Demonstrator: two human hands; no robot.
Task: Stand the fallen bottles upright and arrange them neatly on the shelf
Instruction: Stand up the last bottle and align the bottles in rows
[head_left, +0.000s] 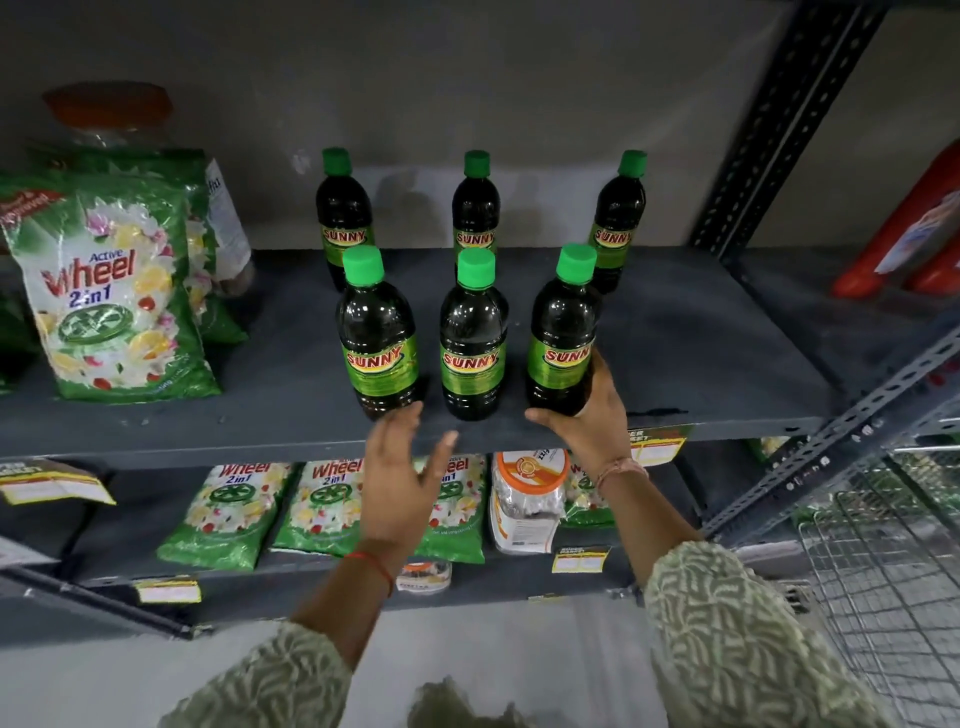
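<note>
Six dark bottles with green caps are being displayed upright on the grey shelf (675, 353), in two rows of three. The front right bottle (563, 338) is being gripped near its base by the right hand (589, 415), whose fingers (543, 415) are being curled round its lower part. The left hand (402, 483) is being held open and empty just below the shelf edge, in front of the front left bottle (379, 338) and the front middle bottle (474, 343), touching neither. Green detergent packets (109, 291) are being kept at the shelf's left end.
</note>
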